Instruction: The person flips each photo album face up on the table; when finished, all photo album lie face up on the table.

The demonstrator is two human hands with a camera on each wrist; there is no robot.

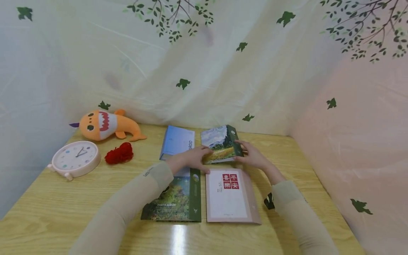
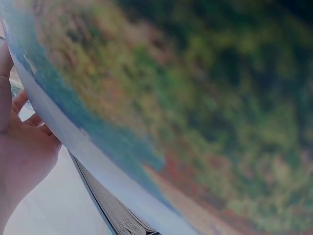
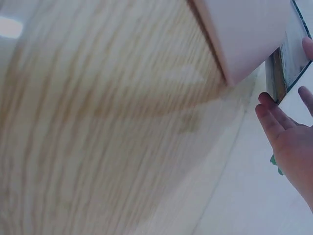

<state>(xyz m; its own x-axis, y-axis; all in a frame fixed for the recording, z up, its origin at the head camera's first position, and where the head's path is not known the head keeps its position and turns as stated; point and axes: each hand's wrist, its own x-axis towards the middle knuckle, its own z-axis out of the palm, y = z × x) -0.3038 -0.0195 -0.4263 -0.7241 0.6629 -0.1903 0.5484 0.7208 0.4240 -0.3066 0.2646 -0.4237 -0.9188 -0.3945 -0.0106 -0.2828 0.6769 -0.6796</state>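
Note:
A photo album with a painted landscape cover (image 1: pixel 220 145) is at the back, between both hands. My right hand (image 1: pixel 253 156) holds it at the dark green spine, fingers and thumb spread along that side. My left hand (image 1: pixel 192 158) touches the album's lower left edge with its fingertips, its thumb pointing down near a pink album (image 1: pixel 227 198). Page edges and the spine side of the held album (image 3: pixel 279 78) show in the right wrist view. Under the left forearm lies a green photo album (image 1: pixel 178 198), whose cover (image 2: pixel 195 107) fills most of the left wrist view.
Behind my left hand stands a blue album (image 1: pixel 180 140). On the left of the wooden table (image 1: pixel 127 198) are an orange plush shark (image 1: pixel 108 124), red yarn (image 1: pixel 119 153) and a pink-rimmed clock (image 1: pixel 75 159). A patterned curtain (image 1: pixel 216 88) hangs behind the table.

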